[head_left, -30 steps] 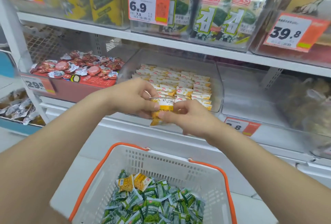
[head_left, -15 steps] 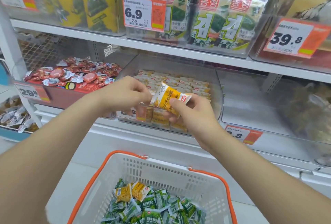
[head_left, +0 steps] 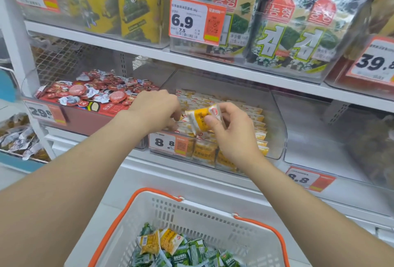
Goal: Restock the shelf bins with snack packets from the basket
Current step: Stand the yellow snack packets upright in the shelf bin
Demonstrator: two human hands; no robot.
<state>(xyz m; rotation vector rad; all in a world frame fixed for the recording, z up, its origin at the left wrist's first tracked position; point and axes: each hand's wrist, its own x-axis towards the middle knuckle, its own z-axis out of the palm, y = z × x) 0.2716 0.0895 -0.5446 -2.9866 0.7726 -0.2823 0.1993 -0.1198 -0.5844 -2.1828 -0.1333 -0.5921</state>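
My right hand pinches a yellow and white snack packet over the front of a clear shelf bin that holds rows of the same yellow packets. My left hand reaches into that bin's left side, fingers curled down among the packets; what they touch is hidden. Below, a white basket with an orange rim holds several green packets and two yellow ones.
To the left, another clear bin is full of red round packets. A clear bin to the right shows a bare floor near its front. The upper shelf carries seaweed packs and price tags. A lower bin of wrapped snacks sits far left.
Both hands rose from the bin's front edge up into the bin. The right hand lifted the yellow packet and tilted it; the left hand let go of it and dipped among the stocked packets.
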